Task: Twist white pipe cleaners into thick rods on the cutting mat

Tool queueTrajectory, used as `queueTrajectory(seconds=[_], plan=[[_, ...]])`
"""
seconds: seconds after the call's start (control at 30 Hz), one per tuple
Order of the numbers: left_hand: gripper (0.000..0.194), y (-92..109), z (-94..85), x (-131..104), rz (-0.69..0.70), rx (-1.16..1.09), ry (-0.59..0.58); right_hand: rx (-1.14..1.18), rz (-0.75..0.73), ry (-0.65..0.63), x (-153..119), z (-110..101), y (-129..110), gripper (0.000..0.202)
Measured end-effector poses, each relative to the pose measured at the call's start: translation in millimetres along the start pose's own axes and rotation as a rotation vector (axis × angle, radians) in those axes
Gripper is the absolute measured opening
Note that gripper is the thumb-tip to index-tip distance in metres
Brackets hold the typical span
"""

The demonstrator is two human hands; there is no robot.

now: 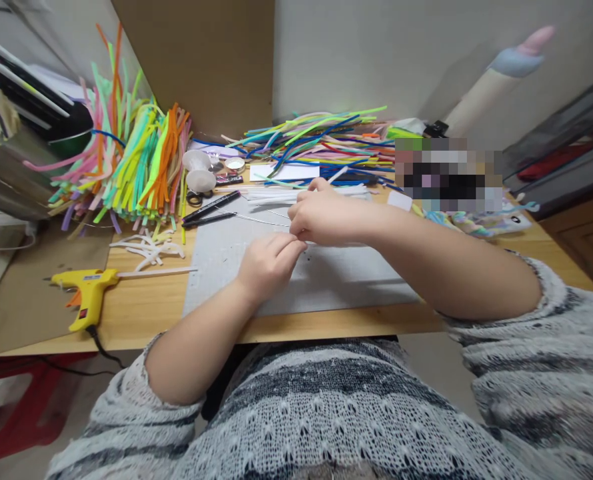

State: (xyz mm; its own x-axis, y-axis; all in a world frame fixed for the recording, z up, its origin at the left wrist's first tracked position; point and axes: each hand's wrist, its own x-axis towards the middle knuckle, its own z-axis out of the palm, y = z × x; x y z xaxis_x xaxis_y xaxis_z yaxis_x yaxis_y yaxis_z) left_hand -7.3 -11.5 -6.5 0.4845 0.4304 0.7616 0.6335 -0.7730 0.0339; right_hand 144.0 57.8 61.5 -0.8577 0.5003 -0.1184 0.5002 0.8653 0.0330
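Fingers curled closed, your left hand (266, 267) and right hand (321, 217) are meeting over the mat (214, 267), apparently for fine control, their grip unclear, while thin wires (261, 219) are extending toward ten o'clock and white stems (271, 198) are lying handy at twelve.

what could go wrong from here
The yellow glue gun lies near the table's front edge with its cord hanging over, so a snag might pull it off. The thin metal rods beside the right hand could poke fingers or get knocked askew.
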Motion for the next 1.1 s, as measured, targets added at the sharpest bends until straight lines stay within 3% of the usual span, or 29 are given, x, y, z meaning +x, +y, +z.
queueTrajectory(seconds=[0.2,0.3,0.37,0.43,0.5,0.53,0.57,0.63,0.7,0.8,0.83,0.93,1.0,1.1], plan=[[0.013,0,-3.6,2,-0.12,-0.059,-0.027,0.076,0.01,0.131,-3,-1,2,0.014],[0.013,-1,-5.1,2,-0.161,-0.07,-0.008,0.135,0.168,0.305,-9,-6,0,0.019],[0.013,-2,-6.1,2,-0.177,-0.075,0.003,0.195,0.308,0.329,-13,-13,-3,0.025],[0.014,-3,-7.1,2,-0.184,-0.069,0.007,0.328,0.387,0.153,-17,-19,-4,0.029],[0.013,-4,-7.7,2,-0.178,-0.062,0.004,0.499,0.388,-0.099,-21,-23,-5,0.028],[0.013,-4,-7.8,2,-0.174,-0.061,0.0,0.548,0.379,-0.16,-24,-25,-6,0.025],[0.013,-4,-7.9,2,-0.172,-0.068,-0.003,0.55,0.37,-0.135,-27,-26,-7,0.022],[0.013,-3,-7.7,1,-0.213,-0.113,0.005,0.428,0.329,0.133,-39,-26,-12,0.017],[0.011,-2,-6.7,2,-0.332,-0.196,0.03,0.261,0.218,0.494,-54,-24,-20,0.015],[0.009,-2,-3.2,4,-0.667,-0.445,0.091,0.151,-0.026,0.772,-72,-11,-32,0.012],[0.012,-2,-1.4,5,-0.799,-0.571,0.107,0.133,-0.066,0.77,-73,-3,-35,0.012],[0.022,-5,3.8,9,-1.114,-0.969,0.137,0.215,0.161,0.721,-63,24,-39,0.019],[0.027,-7,6.2,10,-1.205,-1.147,0.133,0.347,0.246,0.661,-48,41,-39,0.028],[0.032,-10,7.4,10,-1.265,-1.282,0.136,0.511,0.278,0.58,-28,56,-39,0.023]])
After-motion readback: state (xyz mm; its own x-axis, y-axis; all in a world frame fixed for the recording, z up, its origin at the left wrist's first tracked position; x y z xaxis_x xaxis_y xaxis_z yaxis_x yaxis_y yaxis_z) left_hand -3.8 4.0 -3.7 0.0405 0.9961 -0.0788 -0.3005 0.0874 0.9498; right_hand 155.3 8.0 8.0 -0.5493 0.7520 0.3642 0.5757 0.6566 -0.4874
